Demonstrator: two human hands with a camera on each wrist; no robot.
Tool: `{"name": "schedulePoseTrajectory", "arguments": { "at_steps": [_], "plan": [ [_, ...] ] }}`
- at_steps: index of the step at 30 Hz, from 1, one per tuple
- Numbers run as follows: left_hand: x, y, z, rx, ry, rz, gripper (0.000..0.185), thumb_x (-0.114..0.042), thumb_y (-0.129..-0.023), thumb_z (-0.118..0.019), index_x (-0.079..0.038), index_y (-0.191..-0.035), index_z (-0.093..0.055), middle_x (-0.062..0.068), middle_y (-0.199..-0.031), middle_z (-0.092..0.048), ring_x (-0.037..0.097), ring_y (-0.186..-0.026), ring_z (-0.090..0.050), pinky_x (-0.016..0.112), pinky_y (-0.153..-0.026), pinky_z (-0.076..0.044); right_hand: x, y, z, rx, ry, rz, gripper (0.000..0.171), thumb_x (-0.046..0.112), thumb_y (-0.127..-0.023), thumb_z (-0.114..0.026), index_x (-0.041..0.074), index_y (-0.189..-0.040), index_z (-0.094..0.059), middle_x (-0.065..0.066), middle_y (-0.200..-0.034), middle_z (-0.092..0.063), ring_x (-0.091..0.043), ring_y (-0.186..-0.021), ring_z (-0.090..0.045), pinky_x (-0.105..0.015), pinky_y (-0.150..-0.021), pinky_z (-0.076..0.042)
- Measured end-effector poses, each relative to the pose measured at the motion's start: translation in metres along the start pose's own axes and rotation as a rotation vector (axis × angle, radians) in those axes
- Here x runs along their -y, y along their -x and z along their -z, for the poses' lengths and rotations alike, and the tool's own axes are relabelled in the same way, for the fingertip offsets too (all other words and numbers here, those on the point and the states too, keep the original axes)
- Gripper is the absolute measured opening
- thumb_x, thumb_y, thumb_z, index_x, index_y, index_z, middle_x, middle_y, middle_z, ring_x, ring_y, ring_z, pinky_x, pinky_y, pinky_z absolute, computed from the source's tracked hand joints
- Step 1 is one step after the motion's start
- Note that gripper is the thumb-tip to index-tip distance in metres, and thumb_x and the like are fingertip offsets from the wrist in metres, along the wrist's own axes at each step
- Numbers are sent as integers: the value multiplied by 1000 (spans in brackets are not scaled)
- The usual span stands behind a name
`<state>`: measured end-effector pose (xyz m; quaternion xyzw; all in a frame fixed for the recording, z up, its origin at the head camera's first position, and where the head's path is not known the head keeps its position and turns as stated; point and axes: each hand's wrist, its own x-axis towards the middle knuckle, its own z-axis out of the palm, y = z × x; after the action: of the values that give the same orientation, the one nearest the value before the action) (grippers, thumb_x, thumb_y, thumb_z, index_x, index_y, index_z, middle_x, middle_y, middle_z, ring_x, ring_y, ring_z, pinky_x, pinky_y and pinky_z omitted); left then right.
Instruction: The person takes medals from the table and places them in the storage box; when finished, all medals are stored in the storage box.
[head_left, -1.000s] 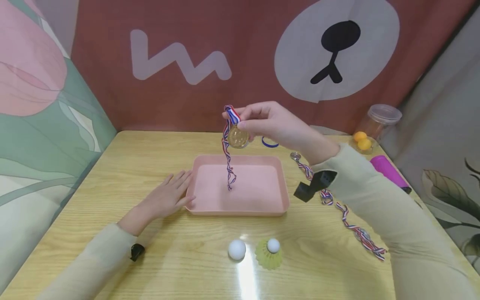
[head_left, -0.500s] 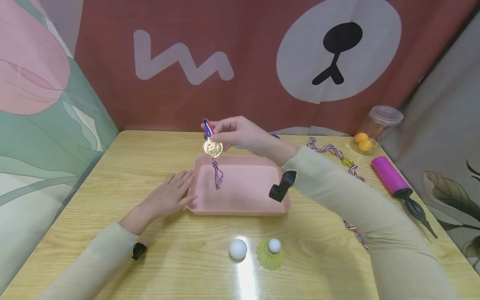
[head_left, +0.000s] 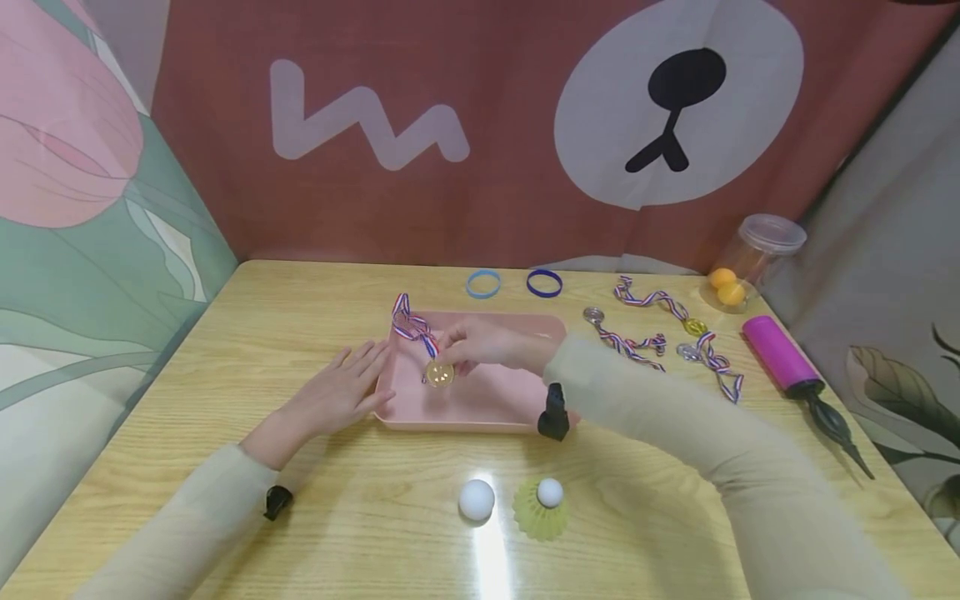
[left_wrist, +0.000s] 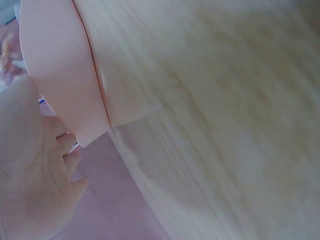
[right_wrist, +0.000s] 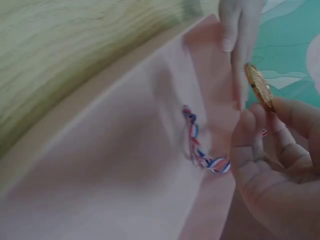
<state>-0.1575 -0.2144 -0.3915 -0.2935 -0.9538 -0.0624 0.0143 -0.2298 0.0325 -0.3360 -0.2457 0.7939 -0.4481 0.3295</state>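
My right hand (head_left: 480,343) pinches a gold medal (head_left: 439,373) by its edge, low over the left part of a pink tray (head_left: 517,417). The medal's striped red, white and blue ribbon (head_left: 411,325) trails over the tray's back left corner. In the right wrist view the gold medal (right_wrist: 260,87) is seen edge-on between thumb and fingers, with part of the ribbon (right_wrist: 195,142) lying in the tray. My left hand (head_left: 337,396) rests with straight fingers against the tray's left side; the left wrist view shows its fingers along the pink wall (left_wrist: 60,65).
Several medals with ribbons, among them a silver one (head_left: 594,315) and a gold one (head_left: 694,327), lie at the right. Behind the tray are two wristbands (head_left: 544,283). A jar (head_left: 761,250) holds orange balls; a magenta pump (head_left: 780,354) lies nearby. A white ball (head_left: 476,500) and a yellow shuttlecock (head_left: 542,512) are in front.
My right hand has carried the gold medal left and then down to the tray, its ribbon now draped over the back left corner. The left hand has stayed at the tray's side.
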Motion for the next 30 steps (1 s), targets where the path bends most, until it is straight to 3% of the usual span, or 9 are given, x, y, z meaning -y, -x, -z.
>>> {"name": "schedulePoseTrajectory", "arguments": {
  "at_steps": [5,20,30],
  "plan": [
    [0,0,0,-6,0,-6,67,-40,-97,-41,5,-143,-22,19,-148,-20,37,-134,-19,53,-108,-14,-10,-5,-11,48,8,-56,8,4,-85,-63,-1,-79,-62,-2,-69,-61,-12,-59,-56,-27,-62,-53],
    [-1,1,1,-8,1,-6,66,-39,-97,-42,5,-143,-23,18,-148,-20,37,-133,-20,53,-107,-16,-19,-21,-14,154,110,-219,10,6,-86,-62,2,-77,-60,-9,-71,-63,-15,-60,-60,-28,-64,-55],
    [-1,1,1,-5,3,-3,66,-39,-97,-41,5,-143,-24,18,-149,-20,37,-134,-20,52,-107,-16,-16,-34,-23,196,272,-172,20,8,-87,-62,1,-69,-59,-5,-62,-59,-10,-51,-54,-19,-49,-48]
  ]
}}
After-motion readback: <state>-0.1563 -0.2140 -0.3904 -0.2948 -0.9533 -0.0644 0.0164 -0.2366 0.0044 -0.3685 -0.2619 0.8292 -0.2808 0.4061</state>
